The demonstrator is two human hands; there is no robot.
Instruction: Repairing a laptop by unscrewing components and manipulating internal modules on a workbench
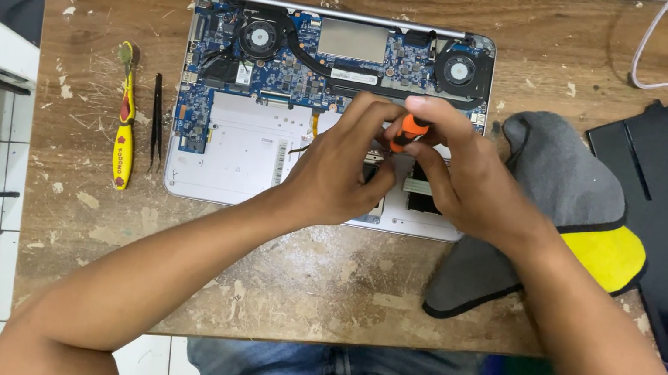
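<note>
Two hands meet over the opened laptop [269, 151] on the worn wooden table [320, 282]: the right hand [462, 185] pinches an orange-handled screwdriver [409, 130] upright above the laptop's lower middle. The left hand [345, 172] curls its fingertips against the tool's shaft. A grey-and-yellow cloth [561, 204] lies just right.

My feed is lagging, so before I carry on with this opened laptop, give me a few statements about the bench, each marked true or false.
1. Both hands, left hand and right hand, meet on the orange-handled screwdriver over the laptop. True.
2. The laptop's bottom cover is on. False: its board and two fans are exposed.
3. The yellow-handled tool and black tweezers lie left of the laptop. True.
4. The grey and yellow cloth lies left of the laptop. False: it lies to its right.
</note>
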